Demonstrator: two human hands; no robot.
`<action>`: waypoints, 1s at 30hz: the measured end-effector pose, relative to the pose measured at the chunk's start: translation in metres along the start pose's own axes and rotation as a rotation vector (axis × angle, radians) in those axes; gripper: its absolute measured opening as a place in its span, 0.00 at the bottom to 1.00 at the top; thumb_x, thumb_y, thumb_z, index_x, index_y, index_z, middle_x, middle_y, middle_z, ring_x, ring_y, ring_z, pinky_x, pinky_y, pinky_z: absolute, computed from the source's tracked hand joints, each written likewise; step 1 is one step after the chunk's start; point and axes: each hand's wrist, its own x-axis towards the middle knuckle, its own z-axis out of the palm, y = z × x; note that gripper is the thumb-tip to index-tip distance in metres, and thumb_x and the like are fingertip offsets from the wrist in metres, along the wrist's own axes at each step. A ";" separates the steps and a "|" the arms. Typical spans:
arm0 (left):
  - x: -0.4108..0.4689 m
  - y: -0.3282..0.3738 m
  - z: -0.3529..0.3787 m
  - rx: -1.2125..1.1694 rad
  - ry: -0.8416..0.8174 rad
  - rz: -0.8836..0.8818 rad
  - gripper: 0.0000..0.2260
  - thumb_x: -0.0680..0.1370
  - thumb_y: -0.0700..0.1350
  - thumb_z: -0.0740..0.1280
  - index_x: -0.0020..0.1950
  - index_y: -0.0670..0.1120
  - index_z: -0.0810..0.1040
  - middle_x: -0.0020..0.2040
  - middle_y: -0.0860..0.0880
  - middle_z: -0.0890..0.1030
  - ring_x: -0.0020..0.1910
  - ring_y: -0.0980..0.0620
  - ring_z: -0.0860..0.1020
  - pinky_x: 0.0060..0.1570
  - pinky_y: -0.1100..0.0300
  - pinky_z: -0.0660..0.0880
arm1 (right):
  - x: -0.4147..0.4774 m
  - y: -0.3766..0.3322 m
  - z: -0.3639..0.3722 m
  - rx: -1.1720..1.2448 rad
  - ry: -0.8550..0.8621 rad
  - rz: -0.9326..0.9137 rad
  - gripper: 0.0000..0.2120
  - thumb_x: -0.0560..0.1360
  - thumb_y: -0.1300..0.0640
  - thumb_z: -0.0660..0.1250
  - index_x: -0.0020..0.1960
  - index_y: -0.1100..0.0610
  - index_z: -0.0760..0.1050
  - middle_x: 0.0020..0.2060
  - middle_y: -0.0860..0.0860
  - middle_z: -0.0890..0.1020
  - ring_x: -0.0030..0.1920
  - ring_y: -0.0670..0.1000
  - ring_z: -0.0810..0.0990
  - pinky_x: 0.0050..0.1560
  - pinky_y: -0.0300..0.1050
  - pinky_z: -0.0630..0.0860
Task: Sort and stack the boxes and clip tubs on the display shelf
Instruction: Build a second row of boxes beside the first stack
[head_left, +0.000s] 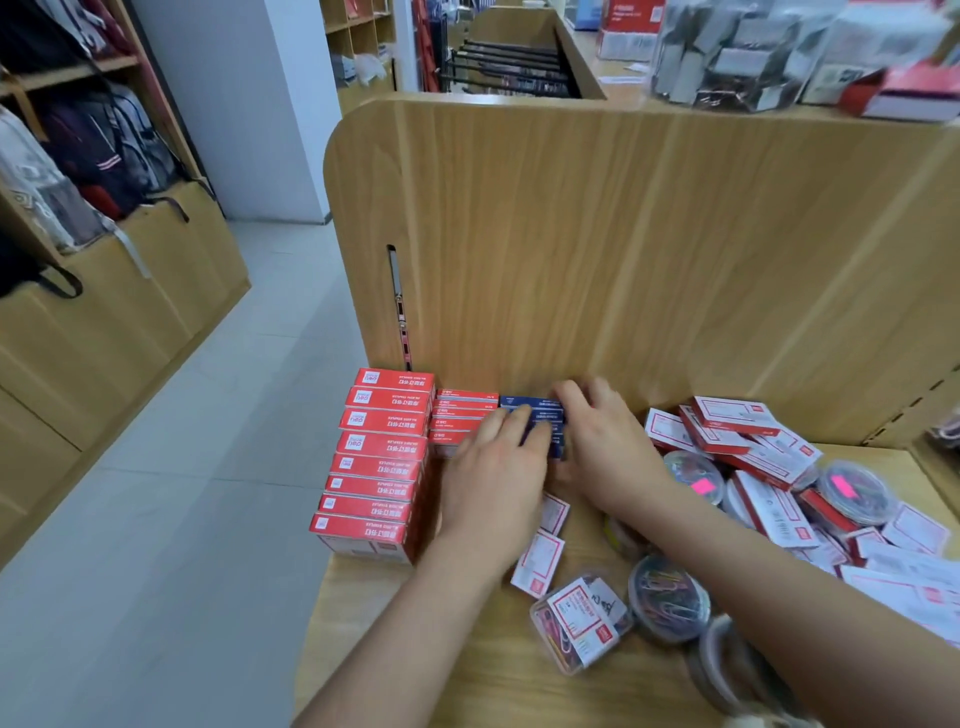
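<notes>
The left hand (493, 467) presses flat against the blue boxes (537, 415); the right hand (608, 447) curls over them. A tub (667, 597) holds coloured paperclips.

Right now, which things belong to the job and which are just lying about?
Job: left hand, right hand, dark blue cardboard boxes, red cardboard boxes, white red-trimmed boxes, clear round plastic tubs.
Lying about: dark fabric backpacks, wrapped packs on top counter.

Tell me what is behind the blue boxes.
The wooden back panel stands behind the blue boxes. The left hand and right hand cover their lower part.
</notes>
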 end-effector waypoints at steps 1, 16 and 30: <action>0.005 -0.001 0.001 0.037 -0.039 0.007 0.23 0.68 0.42 0.72 0.63 0.48 0.77 0.65 0.47 0.77 0.64 0.46 0.74 0.58 0.52 0.74 | 0.000 0.002 -0.006 -0.056 -0.045 0.024 0.30 0.62 0.45 0.75 0.59 0.53 0.69 0.52 0.53 0.73 0.52 0.59 0.74 0.49 0.53 0.74; 0.009 -0.006 0.026 0.148 -0.011 0.024 0.22 0.65 0.37 0.70 0.60 0.43 0.81 0.59 0.40 0.81 0.58 0.43 0.80 0.59 0.50 0.74 | 0.003 0.003 -0.031 1.027 -0.228 0.501 0.09 0.70 0.64 0.63 0.48 0.63 0.79 0.40 0.61 0.85 0.36 0.50 0.79 0.40 0.44 0.74; 0.008 -0.002 0.024 0.080 -0.002 0.012 0.25 0.72 0.35 0.64 0.69 0.36 0.71 0.71 0.38 0.69 0.71 0.41 0.68 0.69 0.50 0.64 | 0.007 -0.041 -0.004 1.276 -0.074 0.738 0.15 0.72 0.68 0.61 0.58 0.62 0.73 0.50 0.59 0.83 0.44 0.52 0.81 0.34 0.38 0.73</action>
